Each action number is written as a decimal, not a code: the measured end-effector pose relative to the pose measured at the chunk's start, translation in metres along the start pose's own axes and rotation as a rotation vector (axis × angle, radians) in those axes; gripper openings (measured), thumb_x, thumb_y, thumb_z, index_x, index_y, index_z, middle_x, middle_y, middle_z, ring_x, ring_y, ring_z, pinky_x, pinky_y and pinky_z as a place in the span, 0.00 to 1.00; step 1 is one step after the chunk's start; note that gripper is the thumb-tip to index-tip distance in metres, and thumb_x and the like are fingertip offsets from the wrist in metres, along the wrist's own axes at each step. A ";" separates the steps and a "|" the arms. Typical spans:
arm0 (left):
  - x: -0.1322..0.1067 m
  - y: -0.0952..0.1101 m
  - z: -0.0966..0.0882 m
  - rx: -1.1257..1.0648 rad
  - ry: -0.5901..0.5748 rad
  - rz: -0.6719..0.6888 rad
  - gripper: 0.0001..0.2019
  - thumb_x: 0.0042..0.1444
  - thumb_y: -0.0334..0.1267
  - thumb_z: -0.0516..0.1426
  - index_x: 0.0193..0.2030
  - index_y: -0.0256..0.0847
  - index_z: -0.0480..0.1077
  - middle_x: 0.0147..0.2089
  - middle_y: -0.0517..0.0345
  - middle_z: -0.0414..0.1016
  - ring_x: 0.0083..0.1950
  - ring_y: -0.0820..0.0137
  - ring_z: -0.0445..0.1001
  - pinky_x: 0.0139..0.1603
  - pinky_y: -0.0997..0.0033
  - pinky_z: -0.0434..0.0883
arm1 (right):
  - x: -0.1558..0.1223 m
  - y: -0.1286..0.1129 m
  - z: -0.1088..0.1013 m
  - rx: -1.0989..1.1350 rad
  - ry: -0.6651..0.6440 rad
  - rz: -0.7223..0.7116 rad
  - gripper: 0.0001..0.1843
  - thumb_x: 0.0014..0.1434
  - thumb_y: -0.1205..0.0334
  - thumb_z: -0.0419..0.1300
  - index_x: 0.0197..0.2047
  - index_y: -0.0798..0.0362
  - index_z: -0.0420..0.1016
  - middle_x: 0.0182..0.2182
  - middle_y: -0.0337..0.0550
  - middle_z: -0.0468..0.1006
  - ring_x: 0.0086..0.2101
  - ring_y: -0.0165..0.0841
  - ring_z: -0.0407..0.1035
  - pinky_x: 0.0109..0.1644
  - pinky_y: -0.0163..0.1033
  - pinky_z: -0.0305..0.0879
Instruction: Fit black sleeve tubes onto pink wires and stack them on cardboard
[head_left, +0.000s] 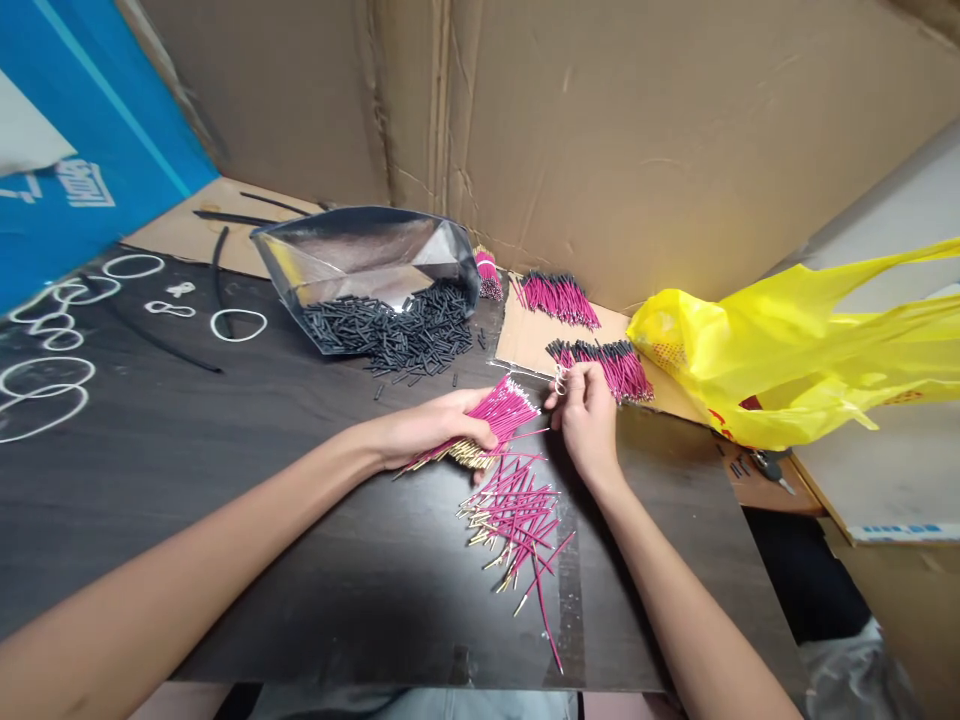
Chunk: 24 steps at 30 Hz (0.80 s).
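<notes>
Left grip (pixel 427 428): was clamped around the wire bundle, its thumb lying across the pink strands.
Right grip (pixel 589 415): had fingertips pinched together on a pale looped band (pixel 560 380), just right of the bundle.
Wire bundle (pixel 510 405): sat near the centre of the frame, slanted, silvery tips toward the upper right, gold-coloured ends toward the lower left.
Loose wires (pixel 517 510): lay scattered and crossing on the dark worktop (pixel 337 580), below centre.
Foil bag (pixel 352 245): rested on its side, left of upper centre, with black tube pieces (pixel 405 335) heaped in and around its mouth.
Cardboard sheet (pixel 525 340): right of centre, carried two rows of black-capped wires (pixel 559 300).
Banded bundle (pixel 487 272): stood between the foil bag and that sheet.
White bands (pixel 60 331): were strewn at the left edge.
Yellow plastic bag (pixel 750 345): filled the right side, beside the rows.
Key (pixel 769 466): lay below the yellow plastic bag.
</notes>
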<state>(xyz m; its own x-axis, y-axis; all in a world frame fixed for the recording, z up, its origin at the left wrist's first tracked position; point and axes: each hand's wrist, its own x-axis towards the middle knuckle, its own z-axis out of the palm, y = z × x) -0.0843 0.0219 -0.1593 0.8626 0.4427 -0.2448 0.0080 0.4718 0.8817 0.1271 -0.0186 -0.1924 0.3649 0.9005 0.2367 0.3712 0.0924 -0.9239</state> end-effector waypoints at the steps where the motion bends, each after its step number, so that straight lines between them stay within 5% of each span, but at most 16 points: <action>1: 0.000 0.000 0.000 0.000 -0.008 0.007 0.22 0.50 0.29 0.61 0.52 0.36 0.66 0.33 0.58 0.74 0.27 0.71 0.73 0.27 0.74 0.66 | -0.002 0.000 0.004 -0.001 -0.009 -0.012 0.13 0.73 0.51 0.49 0.38 0.48 0.62 0.28 0.36 0.76 0.22 0.27 0.69 0.26 0.33 0.63; 10: 0.001 0.001 0.002 0.033 0.005 0.019 0.15 0.55 0.31 0.57 0.50 0.37 0.62 0.32 0.55 0.77 0.27 0.68 0.76 0.27 0.70 0.69 | -0.001 0.000 0.010 0.238 -0.113 0.065 0.12 0.70 0.50 0.54 0.39 0.48 0.62 0.30 0.36 0.75 0.19 0.24 0.64 0.20 0.32 0.60; 19: 0.007 -0.008 -0.006 -0.142 0.102 0.053 0.12 0.50 0.32 0.61 0.40 0.36 0.64 0.30 0.55 0.73 0.26 0.69 0.74 0.23 0.72 0.66 | 0.004 -0.002 0.006 0.376 -0.140 0.107 0.13 0.60 0.53 0.65 0.43 0.50 0.69 0.28 0.35 0.74 0.23 0.27 0.67 0.23 0.32 0.63; 24: 0.008 -0.011 -0.004 -0.187 0.139 0.075 0.14 0.50 0.35 0.67 0.35 0.34 0.67 0.26 0.55 0.72 0.25 0.71 0.72 0.25 0.70 0.69 | -0.004 -0.041 -0.007 0.248 -0.018 -0.043 0.13 0.62 0.53 0.64 0.45 0.51 0.73 0.35 0.42 0.79 0.26 0.29 0.70 0.24 0.33 0.64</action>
<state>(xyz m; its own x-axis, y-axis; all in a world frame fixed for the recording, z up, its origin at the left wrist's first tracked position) -0.0801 0.0236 -0.1722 0.7790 0.5768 -0.2458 -0.1588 0.5608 0.8126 0.1161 -0.0287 -0.1532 0.3375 0.9004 0.2745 0.1644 0.2307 -0.9590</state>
